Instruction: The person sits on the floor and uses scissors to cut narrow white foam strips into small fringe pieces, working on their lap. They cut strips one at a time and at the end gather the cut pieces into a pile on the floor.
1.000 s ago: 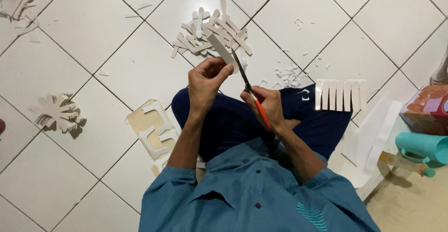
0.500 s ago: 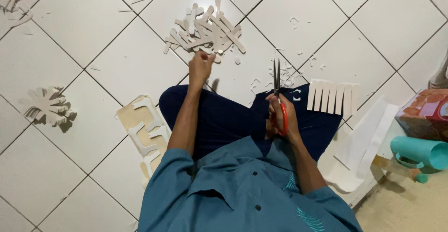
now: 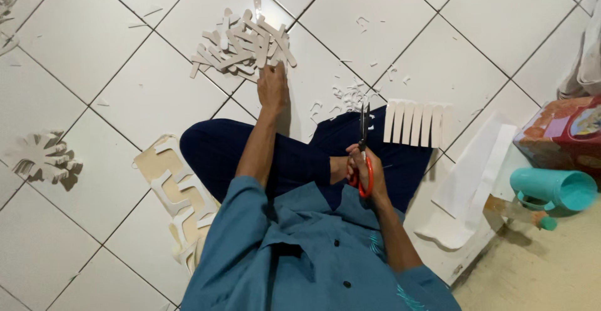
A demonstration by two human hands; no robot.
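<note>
I sit cross-legged on a white tiled floor in a teal shirt and dark trousers. My left hand (image 3: pixel 273 87) reaches forward and rests on the floor at the near edge of a pile of cut white strips (image 3: pixel 241 43); whether it holds one I cannot tell. Over my right knee, my right hand (image 3: pixel 362 167) grips red-handled scissors (image 3: pixel 364 151) with the blades pointing up and away. A white sheet cut into parallel strips (image 3: pixel 418 123) lies just right of the scissors.
A cut-out tan and white sheet (image 3: pixel 170 186) lies by my left knee. A splayed white cut-out (image 3: pixel 41 157) sits far left. White sheets (image 3: pixel 469 179), a teal jug (image 3: pixel 554 189) and a red box (image 3: pixel 563 132) are at the right. Small scraps (image 3: pixel 350 92) lie ahead.
My left hand let go of the strip it held by the scissors and reached out to the pile. The right hand lowered the scissors beside my knee.
</note>
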